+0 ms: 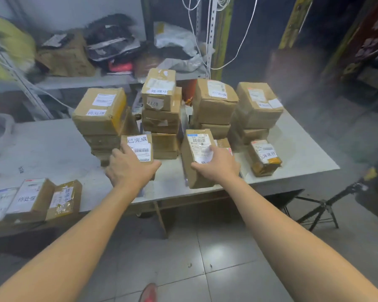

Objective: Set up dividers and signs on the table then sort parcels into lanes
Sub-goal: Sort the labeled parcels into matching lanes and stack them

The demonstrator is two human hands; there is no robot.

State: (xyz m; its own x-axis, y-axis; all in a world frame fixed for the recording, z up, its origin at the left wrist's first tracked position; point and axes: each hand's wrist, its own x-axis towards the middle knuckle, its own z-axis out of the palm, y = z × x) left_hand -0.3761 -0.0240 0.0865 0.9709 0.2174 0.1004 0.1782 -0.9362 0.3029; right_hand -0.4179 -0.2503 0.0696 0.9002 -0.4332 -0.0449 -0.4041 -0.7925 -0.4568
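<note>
On the grey table (pixel 52 149) stand several stacks of brown cardboard parcels (pixel 162 110), each topped by a white handwritten sign. My left hand (pixel 129 168) grips a small parcel with a white sign and barcode label (pixel 140 147) near the front of the middle stacks. My right hand (pixel 216 164) grips a longer brown parcel (pixel 194 153) with a shipping label, held close to the table's front edge. A small taped parcel with a sign (pixel 264 158) lies alone at the right. Three more labelled parcels (pixel 33 199) lie at the table's front left.
Behind the table a metal shelf (pixel 85 79) holds a box, dark bags and white mailers. White cables (pixel 207 40) hang beside a perforated post. A black tripod (pixel 321 208) stands on the tiled floor at the right. A red shoe (pixel 148 293) shows at the bottom.
</note>
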